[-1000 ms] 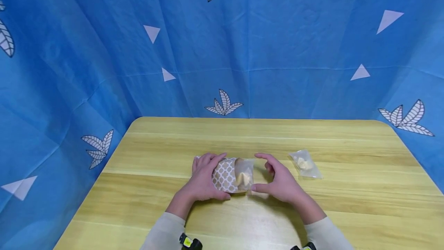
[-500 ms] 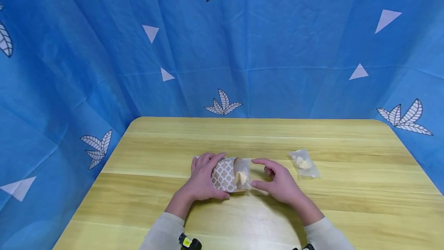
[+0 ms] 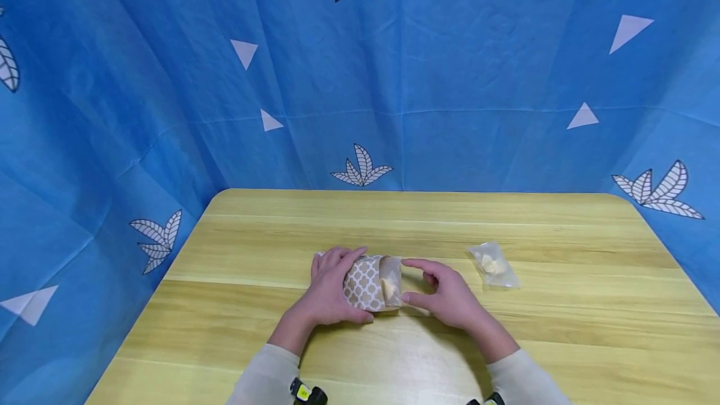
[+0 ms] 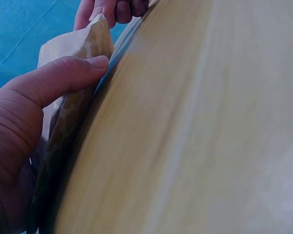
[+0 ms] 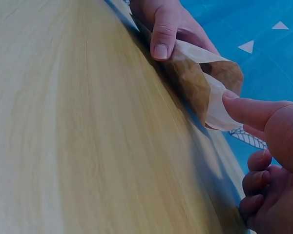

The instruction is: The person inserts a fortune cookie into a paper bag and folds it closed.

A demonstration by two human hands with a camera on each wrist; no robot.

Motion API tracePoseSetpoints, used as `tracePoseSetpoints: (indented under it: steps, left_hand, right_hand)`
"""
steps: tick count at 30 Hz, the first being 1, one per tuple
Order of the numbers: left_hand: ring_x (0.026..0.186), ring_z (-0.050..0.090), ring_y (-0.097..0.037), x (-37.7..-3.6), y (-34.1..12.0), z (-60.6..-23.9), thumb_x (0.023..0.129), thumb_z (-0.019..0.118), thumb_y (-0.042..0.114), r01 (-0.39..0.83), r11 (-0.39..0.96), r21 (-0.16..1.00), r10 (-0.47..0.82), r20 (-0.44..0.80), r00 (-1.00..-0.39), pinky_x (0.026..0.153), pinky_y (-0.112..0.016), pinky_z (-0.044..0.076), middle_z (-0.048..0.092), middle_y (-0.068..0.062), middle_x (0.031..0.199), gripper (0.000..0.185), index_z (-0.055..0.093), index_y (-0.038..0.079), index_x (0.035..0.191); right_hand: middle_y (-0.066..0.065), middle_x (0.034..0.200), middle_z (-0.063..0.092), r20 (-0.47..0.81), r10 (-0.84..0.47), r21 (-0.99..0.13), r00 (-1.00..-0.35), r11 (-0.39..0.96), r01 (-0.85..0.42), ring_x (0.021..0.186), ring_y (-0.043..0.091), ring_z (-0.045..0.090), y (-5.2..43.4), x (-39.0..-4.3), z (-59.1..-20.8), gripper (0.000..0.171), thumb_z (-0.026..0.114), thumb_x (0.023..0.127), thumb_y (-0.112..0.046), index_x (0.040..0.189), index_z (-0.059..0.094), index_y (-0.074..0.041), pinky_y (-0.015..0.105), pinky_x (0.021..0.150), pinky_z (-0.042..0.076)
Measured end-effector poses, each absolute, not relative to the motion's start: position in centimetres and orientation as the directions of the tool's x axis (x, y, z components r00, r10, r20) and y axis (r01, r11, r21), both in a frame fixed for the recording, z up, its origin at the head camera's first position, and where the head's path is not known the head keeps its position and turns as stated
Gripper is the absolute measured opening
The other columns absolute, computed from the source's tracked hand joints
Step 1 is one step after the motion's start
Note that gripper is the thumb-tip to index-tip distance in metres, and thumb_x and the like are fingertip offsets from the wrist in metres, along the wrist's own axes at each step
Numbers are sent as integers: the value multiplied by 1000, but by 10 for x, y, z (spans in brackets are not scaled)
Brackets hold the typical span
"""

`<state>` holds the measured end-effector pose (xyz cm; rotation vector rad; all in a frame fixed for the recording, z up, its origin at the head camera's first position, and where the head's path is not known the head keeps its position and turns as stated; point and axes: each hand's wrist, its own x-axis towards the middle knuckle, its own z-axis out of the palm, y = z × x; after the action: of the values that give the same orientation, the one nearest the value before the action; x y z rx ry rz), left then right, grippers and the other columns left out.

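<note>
A brown paper bag with a white lattice print lies on its side on the table, its mouth facing right. My left hand grips it from the left, with the thumb along the near edge. A translucent sachet with a pale piece inside sits partly in the bag's mouth. At the sachet's outer edge is my right hand, index finger and thumb spread apart. In the right wrist view the thumb touches the sachet, and the other fingers are curled below.
A second translucent sachet with pale contents lies on the wooden table, right of and beyond my right hand. Behind the table hangs a blue curtain with leaf and triangle prints.
My right hand has moved left, and the sachet has slid further into the bag's mouth. The left hand keeps its grip on the bag in nearly the same place.
</note>
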<state>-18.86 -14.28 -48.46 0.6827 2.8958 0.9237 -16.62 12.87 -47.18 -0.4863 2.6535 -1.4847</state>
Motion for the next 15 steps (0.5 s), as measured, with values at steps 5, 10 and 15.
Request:
tracePoseSetpoints:
  steps: [5,10,15]
  left_hand:
    - [136,28,-20,-188,-143,-483,49,92,55,397,730,557,415,100,-904,114,-55,-4,41,1,138,123,36,30,155]
    - [135,30,-22,-188,-142,-482,50,93,54,410,722,557,423,115,-899,114,-57,-3,42,0,137,122,36,28,155]
    - [134,31,-22,-188,-142,-482,50,93,55,421,723,547,426,125,-896,114,-58,-2,43,1,136,122,36,29,155]
  right_hand:
    - [6,75,44,85,-309,-835,-947,496,-237,73,18,44,125,-169,-474,59,86,79,-30,134,64,-20,33,66,41]
    - [4,74,44,91,-319,-828,-943,502,-250,72,17,44,122,-170,-473,60,86,79,-29,134,64,-19,33,66,41]
    - [3,98,62,110,-323,-825,-940,498,-268,88,19,52,117,-170,-473,60,86,79,-29,133,65,-16,38,79,46]
